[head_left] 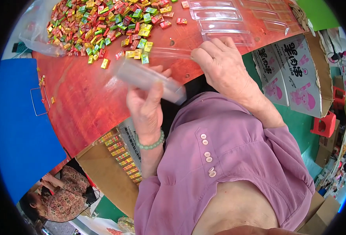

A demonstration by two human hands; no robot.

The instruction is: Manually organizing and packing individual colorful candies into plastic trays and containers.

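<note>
My left hand (144, 105), with a green bead bracelet (149, 145) at the wrist, grips a clear plastic box (147, 78) above the table's near edge. Motion blurs the box, so I cannot tell what is inside it. My right hand (224, 66) is closed, its fingers pinching the end of a thin clear plastic piece (171, 53) that reaches left over the table. Just beyond the two hands lies a big pile of small red, yellow and green packets (114, 23). Clear plastic trays (220, 25) rest beside the pile, close to my right hand.
The red table (79, 98) curves around me. A clear bag (38, 37) lies left of the pile, near a blue panel (28, 125). Below my left arm an open carton (102, 168) holds rows of packets. Printed cartons (290, 74) stand at right; another person (65, 192) sits lower left.
</note>
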